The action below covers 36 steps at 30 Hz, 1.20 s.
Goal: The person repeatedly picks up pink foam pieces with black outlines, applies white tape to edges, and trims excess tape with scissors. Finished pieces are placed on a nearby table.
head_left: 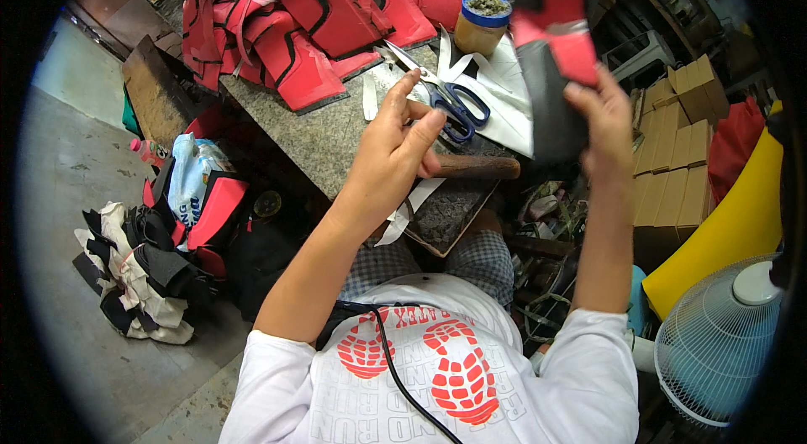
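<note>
My right hand (603, 112) is raised at the right, gripping a red and black piece of sheet material (555, 99) between thumb and fingers. That piece is smeared by motion at its upper end. Over the near part of the worktable my left hand (399, 129) hovers, index finger and thumb apart, other fingers partly curled, nothing visible in it. Just beyond its fingers lie scissors (461, 108) with dark blue handles. A wooden handle (479, 167) rests beside its lower fingers, its other end hidden behind the hand. White sheet material (496, 99) lies right of the scissors.
Several red pieces with black edging (324, 7) are heaped across the far worktable (282, 120). A blue-rimmed jar (482, 24) stands near them. Scraps (139, 276) lie on the floor at left. Cardboard boxes (672, 150), a yellow sheet (714, 225) and a fan (714, 343) are at right.
</note>
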{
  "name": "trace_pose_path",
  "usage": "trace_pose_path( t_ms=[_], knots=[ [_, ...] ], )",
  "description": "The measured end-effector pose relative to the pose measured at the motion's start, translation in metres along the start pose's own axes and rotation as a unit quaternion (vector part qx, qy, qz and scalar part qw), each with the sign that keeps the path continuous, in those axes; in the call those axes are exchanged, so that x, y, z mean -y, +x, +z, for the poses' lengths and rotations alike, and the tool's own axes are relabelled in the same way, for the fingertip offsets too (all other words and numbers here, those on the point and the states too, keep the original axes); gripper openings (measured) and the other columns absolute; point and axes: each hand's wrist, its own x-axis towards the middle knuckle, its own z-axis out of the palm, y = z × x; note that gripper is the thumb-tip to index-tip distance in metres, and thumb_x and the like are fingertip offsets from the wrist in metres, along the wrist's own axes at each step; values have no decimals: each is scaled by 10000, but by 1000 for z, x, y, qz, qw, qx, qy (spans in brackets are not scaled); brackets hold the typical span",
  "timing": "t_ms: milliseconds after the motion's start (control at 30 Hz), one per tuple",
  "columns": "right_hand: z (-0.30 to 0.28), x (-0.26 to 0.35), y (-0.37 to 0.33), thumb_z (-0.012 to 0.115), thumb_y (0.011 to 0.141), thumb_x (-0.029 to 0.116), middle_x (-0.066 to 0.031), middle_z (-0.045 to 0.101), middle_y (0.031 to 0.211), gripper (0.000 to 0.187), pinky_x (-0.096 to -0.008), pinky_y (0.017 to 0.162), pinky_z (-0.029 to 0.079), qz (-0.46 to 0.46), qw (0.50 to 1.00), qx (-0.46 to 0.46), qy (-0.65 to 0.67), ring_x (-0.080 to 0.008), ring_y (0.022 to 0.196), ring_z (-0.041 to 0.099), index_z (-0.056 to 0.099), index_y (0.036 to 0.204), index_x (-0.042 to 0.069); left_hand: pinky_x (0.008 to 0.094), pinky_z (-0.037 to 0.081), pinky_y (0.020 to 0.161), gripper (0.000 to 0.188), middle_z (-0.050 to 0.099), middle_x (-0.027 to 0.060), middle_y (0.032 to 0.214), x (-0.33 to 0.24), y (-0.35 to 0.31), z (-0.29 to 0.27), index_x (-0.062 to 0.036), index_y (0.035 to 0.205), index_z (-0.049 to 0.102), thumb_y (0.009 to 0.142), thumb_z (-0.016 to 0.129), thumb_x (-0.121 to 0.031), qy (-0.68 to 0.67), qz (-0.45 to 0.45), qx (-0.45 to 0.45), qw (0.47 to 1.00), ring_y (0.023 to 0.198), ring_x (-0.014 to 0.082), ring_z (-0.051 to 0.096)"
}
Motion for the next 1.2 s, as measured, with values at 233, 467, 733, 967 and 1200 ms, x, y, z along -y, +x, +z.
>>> trace_pose_path(
  t_ms=[233, 467, 733, 967, 1200],
  knots=[
    [-52, -57, 130, 565, 886, 193, -159, 625, 1248, 464, -467, 963, 485, -46, 683, -105, -721, -378, 1111, 617, 575, 1350, 169, 291, 501, 641, 322, 640, 100, 936, 3, -28, -41, -13, 1175, 637, 858, 659, -64, 281, 85, -145, 945, 642, 147, 571],
    [-36, -67, 110, 654, 869, 296, -100, 662, 1168, 346, -399, 959, 486, -99, 694, -8, -713, -294, 1119, 607, 697, 1172, 135, 382, 515, 707, 266, 626, 102, 921, 16, -42, -60, -62, 1086, 663, 822, 680, -92, 508, 104, -151, 842, 795, 279, 642],
    [69, -39, -7, 702, 852, 105, -84, 662, 860, 95, -320, 686, 467, -166, 841, 255, -448, -216, 789, 597, 701, 910, 30, 391, 518, 746, 223, 633, 85, 908, 31, 19, -72, -109, 1005, 697, 783, 701, -100, 652, 215, -80, 722, 928, 285, 625],
    [106, -23, -27, 735, 827, 157, -140, 666, 1127, 356, -359, 920, 472, -314, 869, 132, -360, -266, 998, 627, 663, 1146, 16, 295, 524, 722, 131, 693, 67, 883, 3, 5, -53, -26, 985, 694, 862, 670, -65, 288, 130, -105, 943, 823, 166, 662],
    [120, -34, -16, 642, 950, 109, -38, 673, 915, 126, -223, 783, 506, 61, 991, 116, -23, -91, 846, 636, 658, 1018, 5, 241, 511, 705, 123, 694, 61, 875, -31, 10, -49, 35, 1001, 664, 915, 633, -48, 150, 194, -67, 967, 797, 84, 633]
  ],
)
